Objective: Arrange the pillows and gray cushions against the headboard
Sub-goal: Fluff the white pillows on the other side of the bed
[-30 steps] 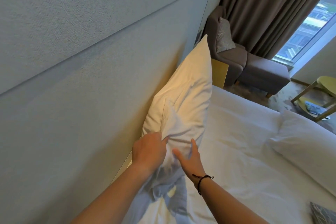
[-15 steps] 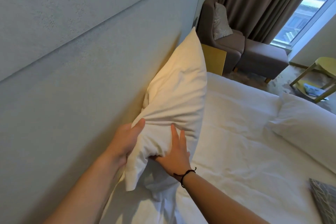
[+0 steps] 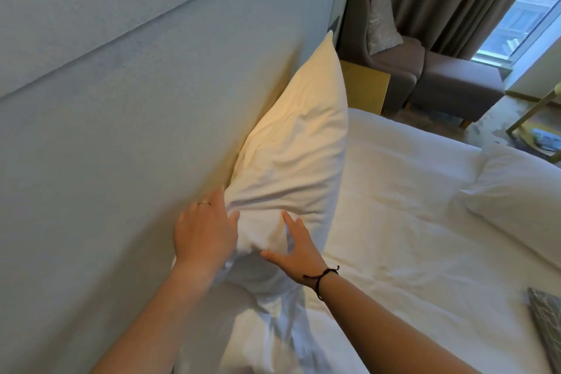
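Two flat, open hands, the left hand and right hand, press the upright pillow against the headboard; neither grips it. Soft and light, it likely handles best by its near corners.

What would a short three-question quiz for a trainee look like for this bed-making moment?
1. True or false: the standing pillow leans against the headboard.
2. Which hand wears the black cord bracelet? A) left hand B) right hand C) both
3. Fill in: the second pillow lies flat on the ____.

Key:
1. True; both hands touch its near lower end, fingers fairly straight.
2. B; the left hand shows only a thin ring.
3. bed; it lies apart from the headboard, and a gray cushion shows at the right edge.
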`<state>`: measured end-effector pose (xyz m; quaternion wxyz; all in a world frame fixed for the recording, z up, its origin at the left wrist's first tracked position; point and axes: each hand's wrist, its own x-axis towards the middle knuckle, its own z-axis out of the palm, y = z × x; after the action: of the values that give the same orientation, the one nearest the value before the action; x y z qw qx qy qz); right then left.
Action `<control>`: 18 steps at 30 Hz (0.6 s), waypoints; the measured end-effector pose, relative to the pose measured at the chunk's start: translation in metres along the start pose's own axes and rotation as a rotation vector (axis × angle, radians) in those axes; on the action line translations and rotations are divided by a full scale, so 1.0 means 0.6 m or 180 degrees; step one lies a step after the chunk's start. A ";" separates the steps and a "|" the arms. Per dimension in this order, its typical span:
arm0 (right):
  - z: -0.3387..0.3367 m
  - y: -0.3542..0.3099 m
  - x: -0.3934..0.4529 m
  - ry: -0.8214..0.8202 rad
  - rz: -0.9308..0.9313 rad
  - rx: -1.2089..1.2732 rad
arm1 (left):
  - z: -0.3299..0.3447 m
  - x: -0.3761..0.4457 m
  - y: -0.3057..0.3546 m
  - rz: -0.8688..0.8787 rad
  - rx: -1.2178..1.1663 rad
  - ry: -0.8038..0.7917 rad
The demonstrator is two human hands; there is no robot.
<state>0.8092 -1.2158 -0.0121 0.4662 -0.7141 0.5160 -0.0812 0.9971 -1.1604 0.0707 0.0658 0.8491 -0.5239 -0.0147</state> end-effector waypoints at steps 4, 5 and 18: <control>-0.038 0.038 -0.043 -0.0033 -0.0082 0.0191 | 0.004 -0.030 0.081 0.0298 0.0258 0.0005; -0.056 0.055 -0.057 -0.0027 -0.0056 0.0230 | 0.010 -0.041 0.108 0.0392 0.0306 -0.0020; -0.386 0.494 -0.337 0.0794 0.1206 0.1007 | 0.173 -0.261 0.548 0.1273 -0.0353 -0.1389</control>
<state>0.3832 -1.1963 -0.0327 0.5117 -0.5076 0.6746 -0.1594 0.6249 -1.1760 0.0026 -0.0004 0.7010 -0.6809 -0.2121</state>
